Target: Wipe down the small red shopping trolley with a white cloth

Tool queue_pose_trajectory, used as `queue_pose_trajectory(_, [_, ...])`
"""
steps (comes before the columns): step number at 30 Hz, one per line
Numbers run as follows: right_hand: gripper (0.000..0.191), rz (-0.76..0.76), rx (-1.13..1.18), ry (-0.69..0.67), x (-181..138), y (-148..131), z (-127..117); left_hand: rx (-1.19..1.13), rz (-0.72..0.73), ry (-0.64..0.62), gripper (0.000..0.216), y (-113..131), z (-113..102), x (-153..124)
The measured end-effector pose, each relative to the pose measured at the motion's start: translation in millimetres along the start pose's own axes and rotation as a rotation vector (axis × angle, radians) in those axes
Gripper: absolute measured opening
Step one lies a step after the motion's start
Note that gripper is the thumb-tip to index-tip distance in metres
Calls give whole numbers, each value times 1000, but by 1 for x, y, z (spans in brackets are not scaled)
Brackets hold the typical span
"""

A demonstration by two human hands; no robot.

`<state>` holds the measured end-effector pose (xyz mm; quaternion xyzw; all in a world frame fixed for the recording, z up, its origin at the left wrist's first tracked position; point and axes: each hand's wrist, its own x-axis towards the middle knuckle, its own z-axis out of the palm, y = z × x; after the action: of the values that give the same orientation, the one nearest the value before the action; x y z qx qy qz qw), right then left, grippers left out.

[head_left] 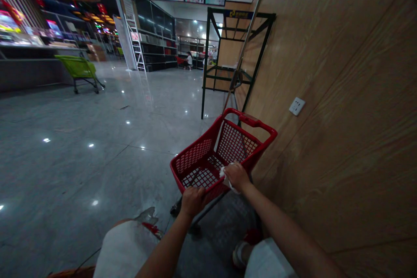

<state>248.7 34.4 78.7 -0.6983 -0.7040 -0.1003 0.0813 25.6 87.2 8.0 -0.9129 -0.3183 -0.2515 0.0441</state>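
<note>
A red plastic shopping cart (pixel 224 163) with a lattice basket stands in front of me, close to the wooden wall. My left hand (pixel 193 201) is closed over the near rim of its basket. Farther right along that side, my right hand (pixel 237 177) presses a crumpled white cloth (pixel 222 172) against the rim; part of the cloth hangs below the fingers. Whether it is fabric or paper is hard to make out. The cart's handle (pixel 249 119) points away from me, toward the wall side, and no hand touches it.
A wood-panelled wall (pixel 325 160) with a white socket (pixel 297 106) rises on the right. Beyond the cart is a dark green metal frame (pixel 204 65). A green cart (pixel 78 69) stands at left; a white ladder (pixel 138 47) leans near shelves. The grey floor (pixel 97 160) is glossy.
</note>
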Motion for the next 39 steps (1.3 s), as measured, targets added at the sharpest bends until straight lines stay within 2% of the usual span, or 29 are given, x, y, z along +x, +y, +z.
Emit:
queue_pose_trajectory(2, [26,57,16,54,-2,-4,2,2,-6,12,17,3,1,0])
queue_pose_trajectory(7, [22,17,125,142,-13,-84,26,-30,23,75,15,3,5,-1])
queue_pose_trajectory(9, [21,-36,136,132,-15,-99,31,-43,36,89,14,1,4,0])
queue_pose_trajectory(11, [21,-118,115,96,-13,-87,28,-41,41,79,17,-1,3,0])
queue_pose_trajectory(13, [24,-169,79,66,-10,-52,20,-30,46,49,20,-2,1,1])
queue_pose_trajectory(16, [23,-63,7,42,-4,10,2,-9,46,21,19,-2,-2,1])
queue_pose_trajectory(18, [21,46,-30,33,-2,30,-6,0,45,31,17,-1,-2,1])
queue_pose_trajectory(19, [22,96,-34,32,-1,28,-8,0,46,40,16,0,-2,1])
queue_pose_trajectory(22, [25,142,24,56,-4,-14,2,-15,48,66,18,1,0,1])
queue_pose_trajectory(25, [20,43,119,130,-11,-70,23,-40,52,73,20,-1,1,0])
queue_pose_trajectory(27, [22,-79,157,143,-14,-82,31,-47,71,52,22,-7,1,0])
queue_pose_trajectory(28, [24,-145,165,136,-13,-76,31,-42,82,31,24,-10,0,0])
queue_pose_trajectory(30, [30,-248,157,114,-10,-41,24,-25,96,-30,26,-20,-4,0])
queue_pose_trajectory(33, [28,-86,42,153,-7,40,1,-14,90,-135,25,-39,-14,3])
queue_pose_trajectory(35, [31,5,-33,178,-7,84,-14,-26,88,-203,23,-52,-22,5])
queue_pose_trajectory(37, [30,64,-79,197,-7,103,-24,-42,85,-260,21,-63,-31,8])
queue_pose_trajectory(39, [27,140,-95,234,-7,96,-26,-47,70,-304,19,-66,-39,13])
